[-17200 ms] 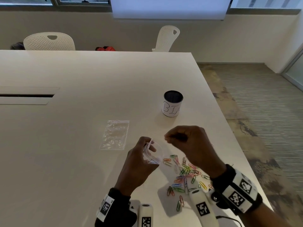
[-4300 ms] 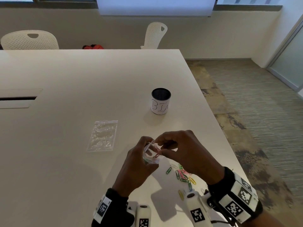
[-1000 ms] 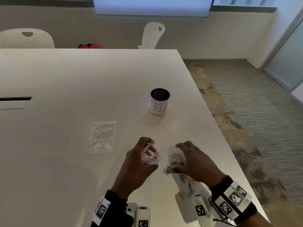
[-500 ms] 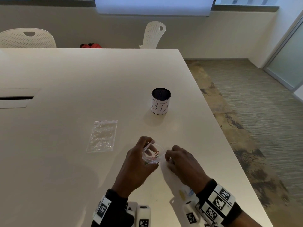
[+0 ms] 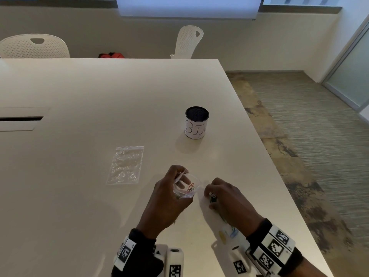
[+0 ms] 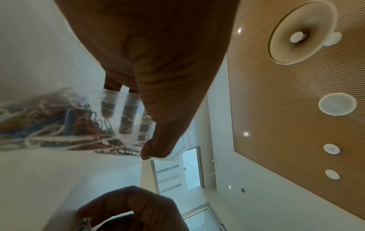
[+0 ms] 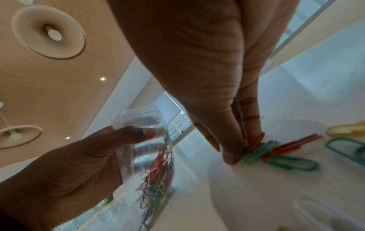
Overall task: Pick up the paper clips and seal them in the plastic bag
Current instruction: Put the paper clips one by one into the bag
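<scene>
Right fingertips pressed down on the table, thumb and forefinger closed round a small bunch of coloured paper clips being gathered off the surface; right hand curled over them, knuckles up. More loose clips lying flat just beyond the pinch, toward the wrist, long axes roughly along the tabletop and pointing away from the bag. Left hand wrapped round the clear plastic bag, held upright with mouth open and facing up, many clips already heaped in its bottom; left thumb on one wall, fingers seen through the film on the other. Bag mouth just beside and left of the right fingertips, slightly higher, so probably a short lift and sideways carry to drop the bunch in. Spare empty bag flat farther left, labelled cup well beyond. Compared with a second ago: right hand drawn in from a spread reach to a tight pinch close by the bag; far fewer clips left loose than at the start.
</scene>
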The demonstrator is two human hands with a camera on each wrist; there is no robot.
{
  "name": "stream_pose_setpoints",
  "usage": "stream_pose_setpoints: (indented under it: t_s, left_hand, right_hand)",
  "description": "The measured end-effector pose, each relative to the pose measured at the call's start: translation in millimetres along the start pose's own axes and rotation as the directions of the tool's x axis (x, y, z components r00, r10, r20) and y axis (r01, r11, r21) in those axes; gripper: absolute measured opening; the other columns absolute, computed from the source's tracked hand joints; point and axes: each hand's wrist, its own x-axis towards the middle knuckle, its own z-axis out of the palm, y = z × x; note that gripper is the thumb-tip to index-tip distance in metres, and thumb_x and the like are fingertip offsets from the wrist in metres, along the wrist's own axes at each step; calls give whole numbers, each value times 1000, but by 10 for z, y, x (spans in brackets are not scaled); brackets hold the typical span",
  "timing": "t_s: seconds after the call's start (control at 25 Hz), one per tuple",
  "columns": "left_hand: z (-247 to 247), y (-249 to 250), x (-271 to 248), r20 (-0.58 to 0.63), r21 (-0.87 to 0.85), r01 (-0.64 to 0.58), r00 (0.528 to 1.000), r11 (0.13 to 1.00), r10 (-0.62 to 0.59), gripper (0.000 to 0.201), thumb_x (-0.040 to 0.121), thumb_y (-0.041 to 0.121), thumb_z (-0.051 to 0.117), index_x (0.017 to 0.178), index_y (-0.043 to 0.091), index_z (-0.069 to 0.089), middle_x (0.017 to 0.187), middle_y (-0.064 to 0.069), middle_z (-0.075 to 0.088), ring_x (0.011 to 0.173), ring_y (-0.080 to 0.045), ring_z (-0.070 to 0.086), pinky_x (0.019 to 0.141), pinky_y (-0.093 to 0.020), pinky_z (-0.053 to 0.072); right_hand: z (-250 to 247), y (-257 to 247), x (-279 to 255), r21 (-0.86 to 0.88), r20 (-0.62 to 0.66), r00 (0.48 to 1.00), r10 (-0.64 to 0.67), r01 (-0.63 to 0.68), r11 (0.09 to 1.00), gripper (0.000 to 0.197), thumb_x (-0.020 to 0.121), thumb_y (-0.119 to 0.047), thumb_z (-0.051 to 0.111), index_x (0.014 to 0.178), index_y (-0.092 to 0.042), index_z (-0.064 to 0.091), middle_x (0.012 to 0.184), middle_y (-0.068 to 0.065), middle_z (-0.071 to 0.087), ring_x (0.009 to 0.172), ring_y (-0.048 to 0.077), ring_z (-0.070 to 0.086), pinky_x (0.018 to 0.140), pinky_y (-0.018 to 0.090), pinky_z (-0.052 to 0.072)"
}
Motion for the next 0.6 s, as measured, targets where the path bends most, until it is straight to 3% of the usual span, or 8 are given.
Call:
stream_pose_setpoints:
  t_s: [0.2, 0.32, 0.44, 0.52, 0.6]
  left_hand:
    - [19, 22, 15, 8, -8, -3, 1000, 1000, 3, 55, 80, 20, 86, 123, 30, 52, 103, 14, 70, 96, -8, 67, 77, -18, 60]
    - [13, 21, 10, 5, -9, 3, 1000, 1000, -3, 55, 81, 16, 85, 123, 28, 53, 104, 12, 70, 96, -11, 68, 74, -14, 58]
    - [-2, 12, -5, -1, -13, 3, 1000, 1000, -3, 55, 81, 14, 85, 123, 28, 53, 104, 11, 69, 96, -10, 68, 72, -13, 56]
    - [-10, 9, -15, -5, -23, 6, 1000, 1000, -6, 54, 81, 13, 85, 123, 28, 53, 105, 11, 69, 96, -9, 68, 71, -12, 56]
    - [-10, 9, -19, -8, -25, 3, 1000, 1000, -3, 54, 80, 13, 85, 122, 29, 54, 103, 11, 70, 95, -9, 67, 72, -12, 56]
  right_hand:
    - [30, -64, 0, -112, -51, 998, -39, 33, 993, 16, 93, -7, 59, 104, -15, 69, 106, 5, 64, 92, 23, 66, 79, 29, 52]
    - [-21, -35, 50, -113, -79, 996, -45, 36, 993, 9, 92, -10, 62, 94, -11, 70, 100, 7, 69, 88, 25, 69, 79, 34, 58]
    - [-117, 121, 95, 57, -103, 994, 19, -13, 998, 2, 85, -13, 73, 85, -13, 75, 89, 2, 74, 79, 17, 70, 76, 34, 60]
    - [-190, 212, 88, 213, -138, 989, 59, -29, 977, 10, 79, -7, 78, 77, -17, 75, 79, -2, 75, 70, 8, 69, 70, 29, 60]
    - [-289, 239, 31, 414, -171, 980, 105, -26, 910, 15, 77, -2, 81, 77, -15, 73, 73, 1, 76, 67, 11, 73, 70, 28, 62]
